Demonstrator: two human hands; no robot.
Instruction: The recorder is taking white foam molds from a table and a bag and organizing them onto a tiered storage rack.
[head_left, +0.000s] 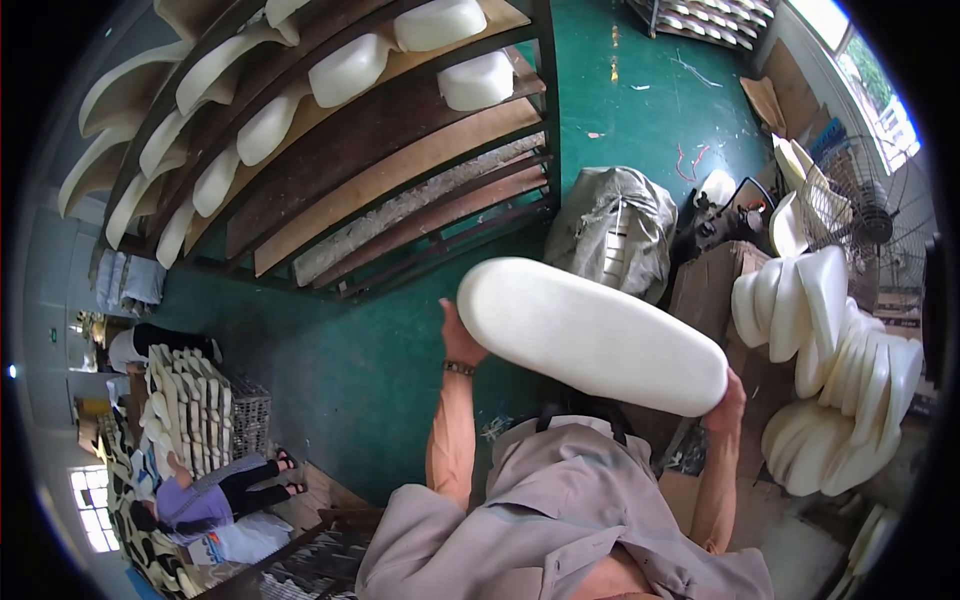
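I hold a long cream-white foam cushion with rounded ends, slanting across in front of my chest. My left hand grips its left end; a dark bracelet sits on that wrist. Around the lower right end curls my right hand, its fingers partly hidden by the foam. The cushion's top face is smooth and bare.
Dark shelves with similar foam pieces rise at the far left. A grey covered bundle stands ahead. Stacked foam pieces, a cardboard box and a wire fan are at right. A person in purple is at lower left.
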